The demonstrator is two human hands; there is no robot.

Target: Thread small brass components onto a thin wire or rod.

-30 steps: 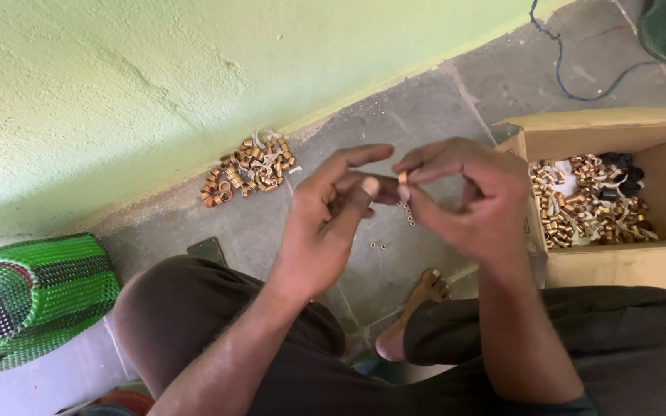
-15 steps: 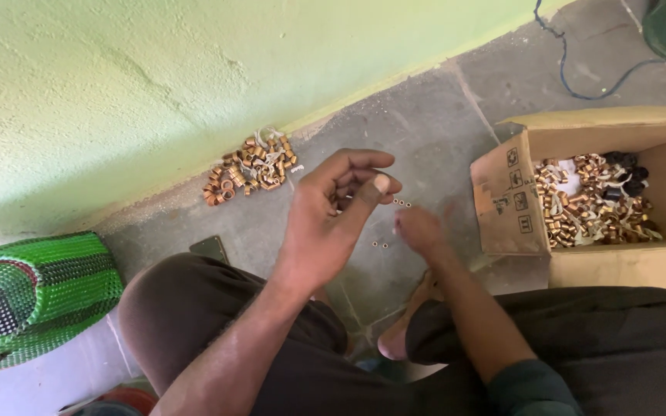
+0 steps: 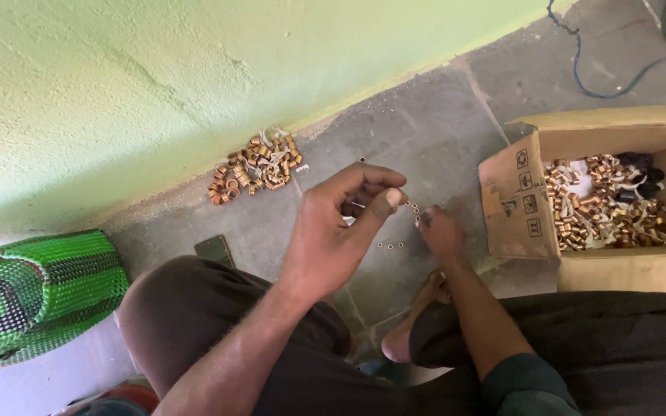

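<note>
My left hand (image 3: 333,239) hung above the stone floor (image 3: 425,146), fingers curled narrow, thumb to forefinger; whether it pinched anything I could not tell. My right hand (image 3: 441,235) was down among the small brass rings (image 3: 389,246) loose on the floor, fingertips closing on one. They looked light, hard, smooth, apt to roll. Best pinched across the outer wall.

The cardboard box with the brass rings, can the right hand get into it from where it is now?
Probably yes. The right hand is low by the floor just beside the cardboard box, whose top is open, and nothing lies between them.
</note>
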